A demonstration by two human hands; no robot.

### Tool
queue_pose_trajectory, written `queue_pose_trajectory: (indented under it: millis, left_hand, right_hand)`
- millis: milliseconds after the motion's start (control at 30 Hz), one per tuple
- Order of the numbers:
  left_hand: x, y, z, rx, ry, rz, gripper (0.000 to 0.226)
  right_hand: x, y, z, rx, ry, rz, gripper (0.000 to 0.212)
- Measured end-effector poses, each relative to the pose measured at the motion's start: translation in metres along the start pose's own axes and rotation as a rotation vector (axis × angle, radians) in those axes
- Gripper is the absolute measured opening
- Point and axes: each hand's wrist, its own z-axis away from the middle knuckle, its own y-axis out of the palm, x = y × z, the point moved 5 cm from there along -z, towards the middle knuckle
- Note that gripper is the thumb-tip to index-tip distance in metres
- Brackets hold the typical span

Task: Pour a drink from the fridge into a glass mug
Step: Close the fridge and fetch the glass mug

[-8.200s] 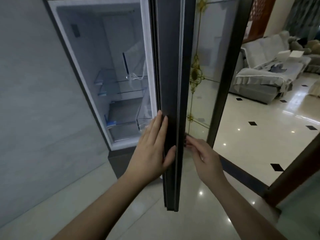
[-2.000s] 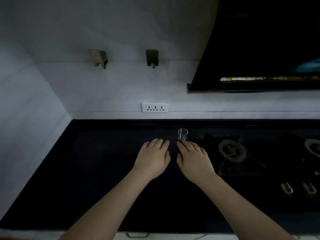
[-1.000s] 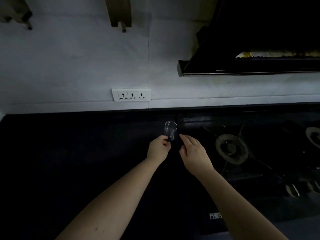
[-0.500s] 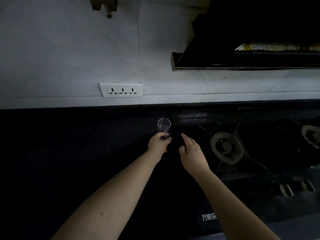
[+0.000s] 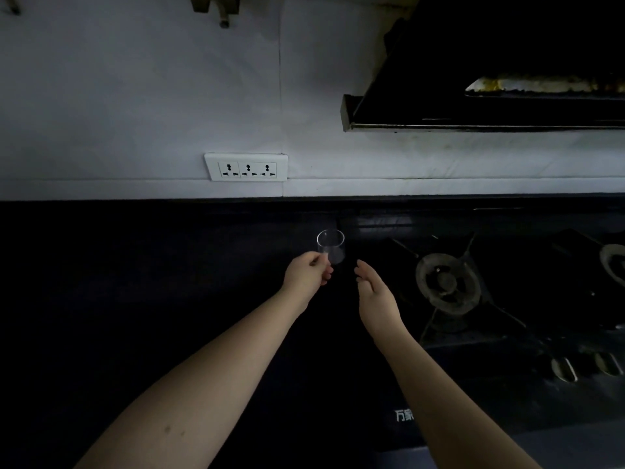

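Note:
A small clear glass mug [image 5: 331,247] stands upright on the dark countertop [image 5: 135,282], just left of the stove. My left hand [image 5: 308,275] reaches it from the near left, with fingers closed on its near left side, where a handle would be; the handle itself is hidden in the dim light. My right hand [image 5: 373,292] hovers a little to the mug's right, fingers loosely apart and holding nothing. The mug looks empty. No drink container is in view.
A gas stove with a round burner [image 5: 446,282] and knobs [image 5: 563,368] fills the right side. A black range hood [image 5: 490,79] hangs above it. A white triple socket [image 5: 246,166] sits on the white wall behind the mug.
Earlier I stood at the open fridge door; now I am at the counter. Over the last second my left hand closed on the mug and my right hand drew slightly away.

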Motion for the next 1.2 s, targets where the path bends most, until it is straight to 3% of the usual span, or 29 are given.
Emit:
queue_pose_trajectory:
  millis: [167, 333, 800, 1200]
  left_hand:
    - [-0.017, -0.027, 0.031, 0.054, 0.132, -0.088, 0.019]
    - [-0.027, -0.046, 0.070, 0.118, 0.195, -0.185, 0.020]
    - [-0.056, -0.080, 0.143, 0.254, 0.341, -0.336, 0.028]
    - [-0.078, -0.018, 0.190, 0.483, 0.446, -0.392, 0.034]
  right_hand:
    - [-0.001, 0.014, 0.008, -0.011, 0.142, -0.423, 0.048]
    - [0.012, 0.022, 0.024, 0.048, 0.092, -0.642, 0.041]
    - [0.034, 0.025, 0.102, 0.090, 0.065, -0.861, 0.028]
    - [0.026, -0.036, 0.173, -0.217, 0.069, -0.904, 0.018]
